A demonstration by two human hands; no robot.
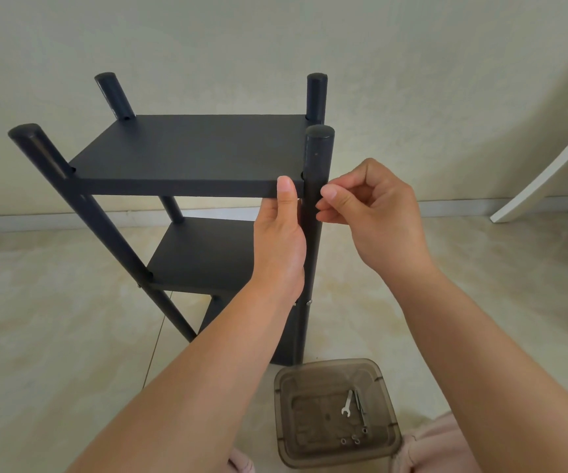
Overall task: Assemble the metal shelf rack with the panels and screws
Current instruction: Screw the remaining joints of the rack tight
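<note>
Four round posts carry the dark metal shelf rack (187,206), which stands upright on the tiled floor (53,319) directly in front of the person; the near right post (313,213) is the one being worked on. Three panels are visible: the top panel (187,155), a middle panel (204,254), and part of a lowest one behind the left forearm. The left hand (281,240) holds the front right corner of the top panel, thumb laid on its front edge and fingers hidden beneath. The right hand (368,206) has its fingertips gathered in a narrow pinch against the outer side of that post at panel height (whether a screw sits between them cannot be told; it would be too small and is hidden). The step in hand appears to be fastening this last visible corner of the top panel. The next move probably calls for keeping the panel's hole aligned with the post's hole while the fastener is turned in straight, then tightening it. One translucent brown container (337,414) lies on the floor by the rack's foot, holding one small wrench (347,403), one slim tool beside it, and three small nuts (354,438).
</note>
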